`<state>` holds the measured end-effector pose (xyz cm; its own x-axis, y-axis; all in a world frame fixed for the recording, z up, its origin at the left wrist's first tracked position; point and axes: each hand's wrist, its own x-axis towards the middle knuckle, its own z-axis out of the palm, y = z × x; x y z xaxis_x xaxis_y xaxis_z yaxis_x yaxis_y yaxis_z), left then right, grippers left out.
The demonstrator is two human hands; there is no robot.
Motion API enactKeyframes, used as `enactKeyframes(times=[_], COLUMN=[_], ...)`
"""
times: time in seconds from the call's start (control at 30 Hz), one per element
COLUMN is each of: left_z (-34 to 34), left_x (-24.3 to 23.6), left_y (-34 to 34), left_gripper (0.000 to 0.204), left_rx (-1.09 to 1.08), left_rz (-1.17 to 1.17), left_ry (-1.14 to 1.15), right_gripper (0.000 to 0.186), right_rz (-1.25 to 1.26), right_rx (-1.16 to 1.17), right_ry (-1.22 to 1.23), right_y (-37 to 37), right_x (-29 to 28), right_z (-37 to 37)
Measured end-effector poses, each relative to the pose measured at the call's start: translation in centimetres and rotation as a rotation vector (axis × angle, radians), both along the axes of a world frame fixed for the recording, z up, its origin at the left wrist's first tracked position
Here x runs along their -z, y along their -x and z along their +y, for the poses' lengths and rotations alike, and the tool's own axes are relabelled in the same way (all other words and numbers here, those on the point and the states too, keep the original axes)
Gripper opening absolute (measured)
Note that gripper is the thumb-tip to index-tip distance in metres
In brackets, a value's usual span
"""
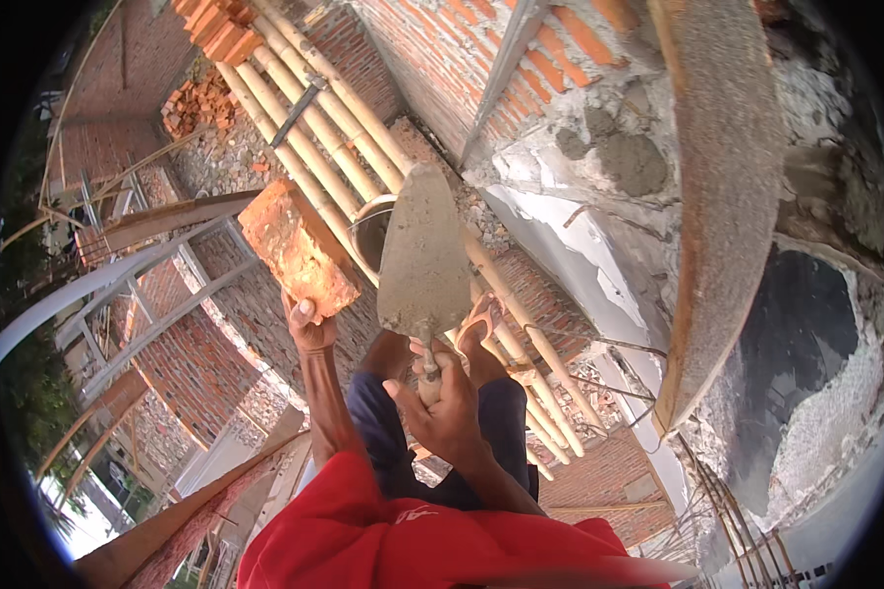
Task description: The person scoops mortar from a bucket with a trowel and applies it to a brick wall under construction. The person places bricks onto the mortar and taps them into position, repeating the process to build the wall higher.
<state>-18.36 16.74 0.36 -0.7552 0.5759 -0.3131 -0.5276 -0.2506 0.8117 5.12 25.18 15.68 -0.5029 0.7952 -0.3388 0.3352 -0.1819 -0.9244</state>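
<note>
My left hand (310,325) grips an orange-red brick (298,245) by its lower end, thumb on the near face. The brick is tilted and held up in the air, left of my body. In my right hand (448,398) is a trowel (425,260), fingers wrapped round its handle. The broad grey blade points away from me and is coated with mortar. Behind the blade, partly hidden by it, a bucket (371,234) stands on the bamboo poles. Brick and trowel are close together but apart.
Bamboo poles (349,162) form a platform under my feet, with stacked bricks (216,27) at its far end. To the right rises a brick wall (550,69) with wet mortar (631,162) on its ledge. A long wooden board (722,196) stands nearer. Rubble and bricks (201,103) lie below.
</note>
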Motion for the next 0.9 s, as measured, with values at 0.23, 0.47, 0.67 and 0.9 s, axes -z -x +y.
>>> enactKeyframes(times=[0.23, 0.47, 0.67, 0.9], left_z=[-2.9, 6.2, 12.7, 7.7], left_x=[-19.2, -27.2, -31.3, -36.3], left_y=[-16.0, -22.9, -25.5, -22.3], left_gripper=[0.097, 0.096, 0.094, 0.089], left_rx=[0.293, 0.586, 0.765, 0.533], left_rz=[-0.376, -0.421, -0.318, -0.167], left_ry=[-0.164, -0.417, -0.351, -0.261], right_gripper=[0.098, 0.087, 0.081, 0.059], right_rz=[-0.137, -0.253, -0.434, -1.024], right_rx=[0.185, 0.261, 0.130, 0.019], right_ry=[-0.478, -0.495, -0.710, -1.243], right_y=[-3.8, -13.5, -21.6, -31.4], right_x=[-17.7, -29.4, -34.3, -34.3], right_z=[3.6, 4.6, 9.8, 20.0])
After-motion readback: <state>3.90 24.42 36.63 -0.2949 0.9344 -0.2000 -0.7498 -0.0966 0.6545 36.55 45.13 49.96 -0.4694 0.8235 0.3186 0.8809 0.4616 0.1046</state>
